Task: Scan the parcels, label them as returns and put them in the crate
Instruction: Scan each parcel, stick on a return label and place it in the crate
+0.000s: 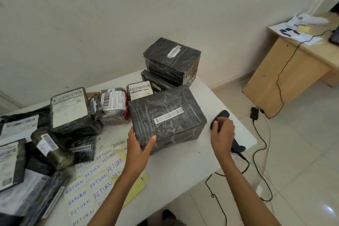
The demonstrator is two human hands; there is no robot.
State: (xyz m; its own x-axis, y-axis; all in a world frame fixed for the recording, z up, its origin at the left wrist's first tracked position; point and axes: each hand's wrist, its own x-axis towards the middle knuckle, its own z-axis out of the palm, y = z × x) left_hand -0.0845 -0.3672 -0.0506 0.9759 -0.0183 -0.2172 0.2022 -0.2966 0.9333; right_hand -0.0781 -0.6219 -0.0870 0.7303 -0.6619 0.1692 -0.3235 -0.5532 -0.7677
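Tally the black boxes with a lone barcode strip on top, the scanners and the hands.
Black boxes with a barcode strip on top: 2, front box and rear box
Scanners: 1
Hands: 2, left hand and right hand
Total: 5

Central parcel [166, 113] on the tabletop [183, 169]. Behind it, two stacked parcels [170, 60]; at its left rear, a row of small parcels [113, 105]; farther left, a heap of flat parcels [18, 152]. Before its left corner, return labels [95, 180] on the tabletop. Left grip [138, 147] at its near left corner. Just right, the scanner [222, 114] in the right grip [223, 131]; well right, a desk [286, 71].
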